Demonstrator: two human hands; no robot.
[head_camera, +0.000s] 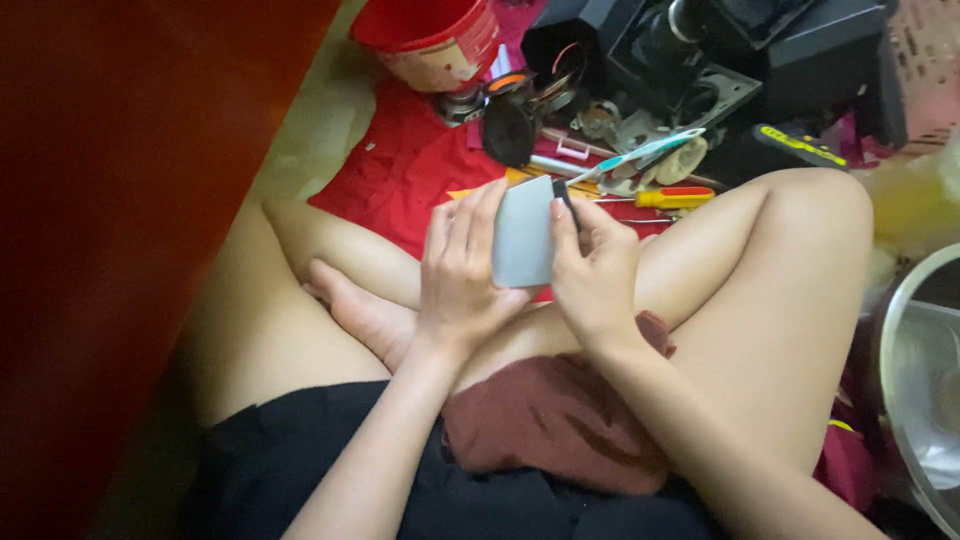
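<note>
Hands at work over crossed legs: my left hand (462, 270) wraps its fingers around the left edge of a grey panel (523, 233), holding it upright above my lap, while my right hand (592, 268) grips the panel's right edge, thumb and forefinger pinching a small black piece (563, 195) against its top corner. I sit on the floor, a maroon cloth (555, 420) bunched in my lap. Just beyond the panel lies a red cloth (405, 165) strewn with tools: a screwdriver (668, 198) with a yellow-and-red handle near my right knee, a toothbrush (640, 155) above it, a round black part (508, 128) and a red tub (432, 38) farther off. Dark equipment (730, 50) crowds the top right, and a steel bowl (915, 380) sits at the right edge.
</note>
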